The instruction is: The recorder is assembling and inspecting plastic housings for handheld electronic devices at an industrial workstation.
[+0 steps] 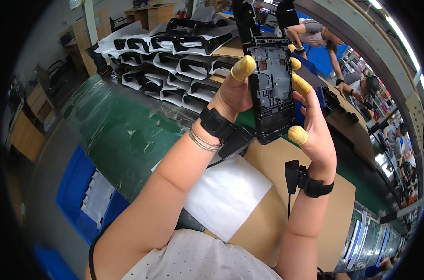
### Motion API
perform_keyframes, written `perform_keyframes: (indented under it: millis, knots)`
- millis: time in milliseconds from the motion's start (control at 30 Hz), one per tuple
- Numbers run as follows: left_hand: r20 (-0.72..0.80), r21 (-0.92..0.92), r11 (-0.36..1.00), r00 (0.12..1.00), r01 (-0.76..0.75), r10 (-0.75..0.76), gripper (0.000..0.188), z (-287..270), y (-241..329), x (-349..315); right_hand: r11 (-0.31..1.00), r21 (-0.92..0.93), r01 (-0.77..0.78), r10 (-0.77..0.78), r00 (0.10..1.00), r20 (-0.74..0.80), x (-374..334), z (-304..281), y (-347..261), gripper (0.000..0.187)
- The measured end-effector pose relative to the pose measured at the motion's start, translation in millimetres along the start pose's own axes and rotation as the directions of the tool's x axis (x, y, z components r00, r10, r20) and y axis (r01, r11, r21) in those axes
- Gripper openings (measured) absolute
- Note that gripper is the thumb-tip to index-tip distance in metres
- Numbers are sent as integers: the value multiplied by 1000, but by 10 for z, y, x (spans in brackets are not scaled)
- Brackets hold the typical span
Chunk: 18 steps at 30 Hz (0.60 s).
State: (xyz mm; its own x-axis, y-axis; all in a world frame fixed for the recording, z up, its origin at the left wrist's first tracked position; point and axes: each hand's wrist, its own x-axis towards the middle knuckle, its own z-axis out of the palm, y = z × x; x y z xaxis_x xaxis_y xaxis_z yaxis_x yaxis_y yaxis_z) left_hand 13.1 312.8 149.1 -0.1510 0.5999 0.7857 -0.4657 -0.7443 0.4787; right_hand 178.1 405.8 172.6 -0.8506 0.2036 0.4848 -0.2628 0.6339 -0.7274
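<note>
Raised in front of me is a long black plastic housing (pixel 273 88), its ribbed inner side with square cutouts facing me. My left hand (pixel 235 91) grips its left edge, thumb on the near face and the other fingers hidden behind. Along the right edge, my right hand (pixel 316 121) has its fingertips against the part, with the thumb near the lower right corner. Yellow finger cots cover the visible fingertips. Below lie a white sheet (pixel 226 193) and brown cardboard (pixel 263 224) on the green-topped bench (pixel 123 135).
Stacked black plastic frames (pixel 188 44) wrapped in white foam sheets stand at the far left. A blue bin (pixel 69 200) holding white pieces sits beside the bench at lower left. More black parts (pixel 338 100) lie to the right, where people (pixel 314 35) work. A metal beam (pixel 356 32) crosses upper right.
</note>
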Motion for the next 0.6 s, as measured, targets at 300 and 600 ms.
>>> perform_keyframes:
  millis: [300, 600]
  knots:
    - [83, 138, 988, 993, 67, -79, 103, 323, 170, -139, 893, -444, -67, -20, 982, -188, -355, 291, -566, 114]
    - [65, 244, 905, 925, 349, -374, 102, 784, 349, -791, 880, -422, -219, 119, 961, -252, -1222, 449, -956, 86]
